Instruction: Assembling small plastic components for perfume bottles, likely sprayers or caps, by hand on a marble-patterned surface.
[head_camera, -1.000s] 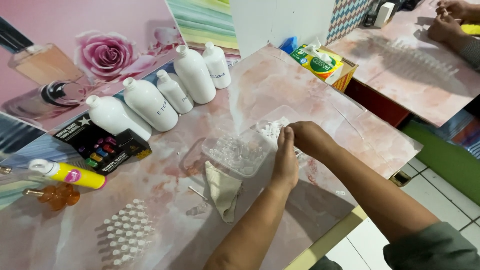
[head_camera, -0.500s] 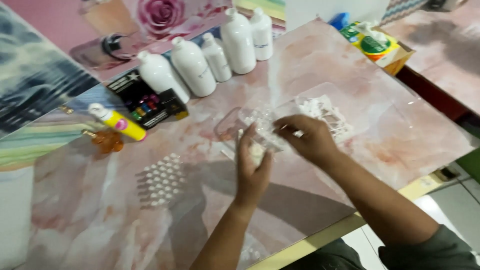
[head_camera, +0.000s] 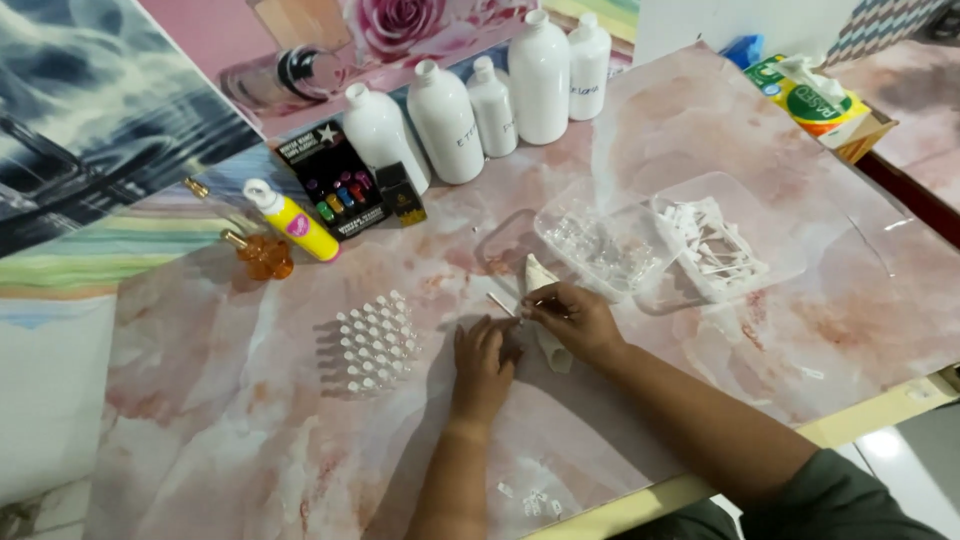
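- Far left of the grip, on the marbled desk (head_camera: 250, 420): a yellow squeeze bottle (head_camera: 292, 222) lying tilted, with a small amber bottle (head_camera: 266, 256) just beside it. Contents of neither can be made out.
- Behind these, a black box (head_camera: 335, 180) with coloured dots is seen standing against a row of five white bottles (head_camera: 445, 122), all capped and opaque; fill level cannot be told.
- Just left of the grip: a block of small clear vials (head_camera: 376, 342), set upright in close rows. Judged light, hard and easily tipped; whether they are filled cannot be told.
- Left hand (head_camera: 483, 362): laid nearly flat on the desk, fingers loosely curled at a small object that is too hidden to name. Whether it is clamped cannot be told.
- Right hand (head_camera: 572, 320): pinched closed on a thin stick (head_camera: 503, 305), which projects up-left from the fingertips, over the desk between the two hands. Judged very light, stiff, and prone to slipping or snapping; best taken near its middle with a fingertip pinch.
- Under the right hand: a white folded cloth (head_camera: 545, 330), soft and limp.
- Up-right of the grip: a clear plastic tray (head_camera: 598, 242) holding small clear pieces, probably more vials.
- Further right, touching it: a second clear tray (head_camera: 730, 240) holding a loose heap of white stick-like parts.
- Far right, well apart: a green and yellow pack (head_camera: 820, 95) in a cardboard box.
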